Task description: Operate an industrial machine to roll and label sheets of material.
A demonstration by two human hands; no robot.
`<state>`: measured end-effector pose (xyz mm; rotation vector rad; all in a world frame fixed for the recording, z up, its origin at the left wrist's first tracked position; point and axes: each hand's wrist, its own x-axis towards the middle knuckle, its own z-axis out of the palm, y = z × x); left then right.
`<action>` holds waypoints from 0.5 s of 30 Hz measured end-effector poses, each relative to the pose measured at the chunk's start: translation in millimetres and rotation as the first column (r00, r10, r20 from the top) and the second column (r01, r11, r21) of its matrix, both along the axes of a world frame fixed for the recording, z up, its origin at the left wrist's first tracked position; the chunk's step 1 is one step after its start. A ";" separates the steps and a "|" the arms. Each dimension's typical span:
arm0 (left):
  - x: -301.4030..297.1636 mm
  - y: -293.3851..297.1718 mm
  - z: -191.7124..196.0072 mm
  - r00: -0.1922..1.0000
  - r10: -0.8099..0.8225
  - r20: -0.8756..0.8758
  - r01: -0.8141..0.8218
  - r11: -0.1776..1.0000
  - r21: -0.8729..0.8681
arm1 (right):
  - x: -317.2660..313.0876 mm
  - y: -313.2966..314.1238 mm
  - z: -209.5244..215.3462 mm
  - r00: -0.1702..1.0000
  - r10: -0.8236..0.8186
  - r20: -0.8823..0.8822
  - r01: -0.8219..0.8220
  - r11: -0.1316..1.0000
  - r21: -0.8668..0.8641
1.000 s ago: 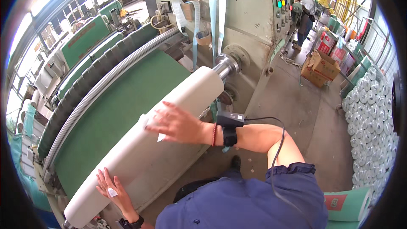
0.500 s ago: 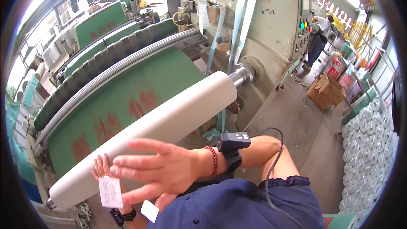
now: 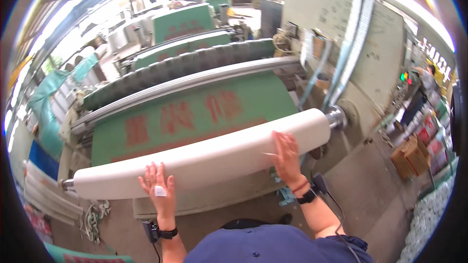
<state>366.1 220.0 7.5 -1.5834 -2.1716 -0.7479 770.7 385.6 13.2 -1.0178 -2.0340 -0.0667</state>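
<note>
A long white roll [image 3: 209, 163] lies across in front of me on a metal shaft [image 3: 336, 118]. My left hand [image 3: 160, 190] is laid on its near side, left of the middle, fingers spread. A small white label [image 3: 160, 191] sits on the back of that hand. Toward the roll's right end, my right hand [image 3: 286, 158] rests with its fingers stretched out over the surface. A thin white edge shows beside its thumb; what it belongs to is too blurred to tell. Behind the roll stretches a green sheet [image 3: 195, 112] with red printed characters.
A large grey-beige machine housing [image 3: 331, 34] stands at the right, with pale strips [image 3: 352, 39] hanging before it. Further right are a cardboard box [image 3: 411, 156], wrapped white rolls [image 3: 426, 231] and a person [image 3: 424, 87]. Rags [image 3: 92, 221] lie on the floor at left.
My view has swung left and levelled. My right hand has moved away from my left hand to the roll's right part. The left hand now lies on the roll with its label.
</note>
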 end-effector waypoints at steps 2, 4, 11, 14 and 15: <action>-0.1 0.2 5.3 1.000 0.014 0.014 -0.014 0.999 0.028 | 9.0 -0.8 7.5 1.000 -0.020 0.003 0.020 1.000 0.007; -3.7 -1.4 8.0 1.000 0.007 0.029 -0.008 0.999 0.051 | 10.7 1.3 11.1 0.994 -0.029 -0.110 0.027 0.999 -0.023; -16.7 -12.6 4.7 0.996 0.073 0.047 -0.075 0.996 0.053 | 16.8 11.1 4.4 0.989 -0.054 -0.137 0.048 0.998 -0.043; -18.7 -12.4 2.2 0.996 0.082 0.024 -0.083 0.996 0.039 | 22.9 11.4 2.8 0.981 -0.080 -0.174 0.070 0.995 -0.066; -17.7 -11.6 3.7 0.996 0.083 0.024 -0.084 0.996 0.043 | 26.8 10.4 3.2 0.980 -0.099 -0.175 0.089 0.994 -0.064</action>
